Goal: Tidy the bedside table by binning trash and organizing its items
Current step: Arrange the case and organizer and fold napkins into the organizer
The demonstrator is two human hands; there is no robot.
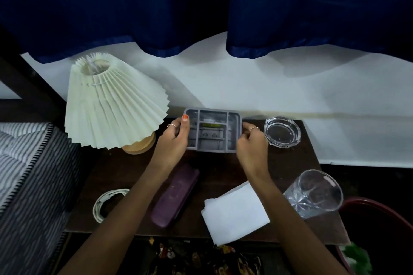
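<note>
The grey organizer tray [212, 131] sits at the back middle of the dark bedside table [125, 172], close to the white wall. The left hand [176, 138] clasps the tray's left end: thumb laid over the top rim, remaining fingers wrapped beneath or behind the side wall. The right hand [251, 140] clasps the right end with fingers curled tightly against the wall. Whether the tray is lifted or resting cannot be told. One tray compartment holds a yellow-green item, too small to identify. A glass ashtray [282, 131] stands just right of the tray. Nearer the front edge lie a coiled white cable [105, 203], a purple case [174, 196], a white folded tissue [237, 210] and a drinking glass [312, 194]. A pleated lamp [111, 105] stands to the left
</note>
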